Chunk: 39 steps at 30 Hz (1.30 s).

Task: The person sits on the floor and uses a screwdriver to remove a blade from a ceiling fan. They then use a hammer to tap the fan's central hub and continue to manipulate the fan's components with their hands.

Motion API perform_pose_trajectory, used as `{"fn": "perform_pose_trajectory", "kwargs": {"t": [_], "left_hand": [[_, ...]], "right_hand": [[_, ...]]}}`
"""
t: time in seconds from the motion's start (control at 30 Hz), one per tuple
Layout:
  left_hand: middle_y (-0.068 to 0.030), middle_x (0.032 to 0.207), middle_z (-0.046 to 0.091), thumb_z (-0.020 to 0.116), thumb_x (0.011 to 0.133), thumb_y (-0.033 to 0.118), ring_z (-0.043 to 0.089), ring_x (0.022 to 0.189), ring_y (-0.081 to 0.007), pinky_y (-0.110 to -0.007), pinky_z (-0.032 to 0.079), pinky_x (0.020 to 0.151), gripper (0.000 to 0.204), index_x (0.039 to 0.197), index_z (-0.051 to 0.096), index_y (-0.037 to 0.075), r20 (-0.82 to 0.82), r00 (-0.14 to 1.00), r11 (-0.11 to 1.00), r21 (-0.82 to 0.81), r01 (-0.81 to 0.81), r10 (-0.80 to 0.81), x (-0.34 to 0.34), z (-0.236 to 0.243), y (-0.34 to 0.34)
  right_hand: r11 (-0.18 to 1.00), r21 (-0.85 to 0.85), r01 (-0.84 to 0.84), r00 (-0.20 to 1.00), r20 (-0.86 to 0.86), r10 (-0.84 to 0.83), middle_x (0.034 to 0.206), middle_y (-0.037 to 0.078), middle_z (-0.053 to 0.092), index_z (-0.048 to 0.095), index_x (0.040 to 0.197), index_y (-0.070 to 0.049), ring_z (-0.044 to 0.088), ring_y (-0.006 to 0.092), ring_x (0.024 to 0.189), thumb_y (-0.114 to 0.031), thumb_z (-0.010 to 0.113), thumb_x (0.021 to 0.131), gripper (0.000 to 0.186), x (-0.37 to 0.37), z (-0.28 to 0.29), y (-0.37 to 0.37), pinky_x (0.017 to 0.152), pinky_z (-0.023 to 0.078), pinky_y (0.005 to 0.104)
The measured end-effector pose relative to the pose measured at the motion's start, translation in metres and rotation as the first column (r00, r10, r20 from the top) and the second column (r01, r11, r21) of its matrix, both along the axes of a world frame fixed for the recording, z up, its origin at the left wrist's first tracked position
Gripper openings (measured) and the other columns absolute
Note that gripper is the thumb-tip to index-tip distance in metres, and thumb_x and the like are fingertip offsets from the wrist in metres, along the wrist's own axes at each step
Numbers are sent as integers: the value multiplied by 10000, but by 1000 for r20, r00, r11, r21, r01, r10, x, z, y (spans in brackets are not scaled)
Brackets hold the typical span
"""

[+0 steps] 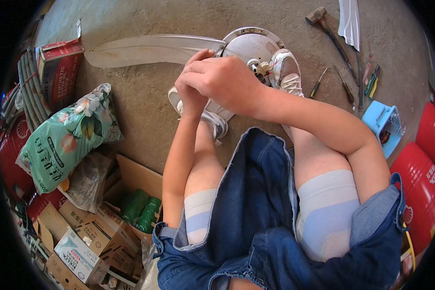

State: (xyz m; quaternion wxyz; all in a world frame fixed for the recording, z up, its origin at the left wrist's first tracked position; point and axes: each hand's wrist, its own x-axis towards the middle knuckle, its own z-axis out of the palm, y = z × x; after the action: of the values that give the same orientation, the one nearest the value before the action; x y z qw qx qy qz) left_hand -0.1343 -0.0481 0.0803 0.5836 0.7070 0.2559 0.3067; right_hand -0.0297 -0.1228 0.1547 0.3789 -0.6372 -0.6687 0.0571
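- Fan motor (249, 47): upper centre, just beyond right hand (229, 82), the nearer one.
- Blade (145, 50): upper left, long axis roughly left-right.
- Right hand, left hand (191, 94): fingers curled, overlapping; grip cannot be told.

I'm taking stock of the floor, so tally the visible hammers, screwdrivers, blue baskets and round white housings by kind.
Hammer: 1
Screwdrivers: 2
Blue basket: 1
Round white housing: 1
Total: 5
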Motion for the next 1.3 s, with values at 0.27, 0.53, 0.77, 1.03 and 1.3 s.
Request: {"fn": "perform_pose_trajectory", "kwargs": {"t": [0.27, 0.53, 0.77, 1.03, 1.3], "left_hand": [[-136, 979, 654, 609, 801, 27, 647, 856, -209, -311, 520, 730, 168, 962, 631, -18, 29, 944, 864, 396, -312, 327, 6, -24, -9], [-138, 937, 652, 614, 798, 33, 648, 828, -213, -314, 515, 701, 154, 942, 628, -18, -5, 958, 893, 363, -265, 286, 9, -15, -13], [-140, 899, 650, 618, 794, 38, 649, 804, -216, -317, 511, 675, 142, 925, 626, -17, -23, 962, 895, 373, -245, 273, 9, -19, -13], [-142, 857, 648, 623, 790, 45, 650, 776, -220, -320, 506, 646, 130, 905, 624, -17, -38, 961, 899, 366, -241, 273, 9, -15, -12], [-144, 814, 646, 628, 786, 51, 650, 748, -224, -324, 502, 617, 120, 885, 622, -16, -56, 964, 902, 370, -222, 260, 8, -13, -13]], "right_hand": [[952, 173, 254, 941, -271, -202, 768, 32, 616, 621, 834, -109, 507, 234, 889, -138, 612, 782, 60, -8, -16, 13, 723, 439, 342], [989, -107, -105, 852, -522, 34, 644, 119, 553, 535, 645, -62, 558, 295, 669, -299, 534, 883, 336, -10, -35, 28, 643, 428, 387], [877, 292, 381, 830, -526, -185, 517, 108, 450, 480, 588, -34, 473, 273, 504, -233, 575, 857, 348, -25, -44, 41, 504, 362, 343], [971, -59, -232, 864, -472, 178, 510, 120, 387, 440, 587, -38, 422, 284, 459, -284, 598, 838, 386, 8, -28, 34, 455, 338, 343], [967, 101, 233, 795, -593, -129, 519, 88, 471, 475, 647, -47, 479, 262, 489, -331, 607, 846, 371, -23, -37, 37, 503, 383, 343]]}}
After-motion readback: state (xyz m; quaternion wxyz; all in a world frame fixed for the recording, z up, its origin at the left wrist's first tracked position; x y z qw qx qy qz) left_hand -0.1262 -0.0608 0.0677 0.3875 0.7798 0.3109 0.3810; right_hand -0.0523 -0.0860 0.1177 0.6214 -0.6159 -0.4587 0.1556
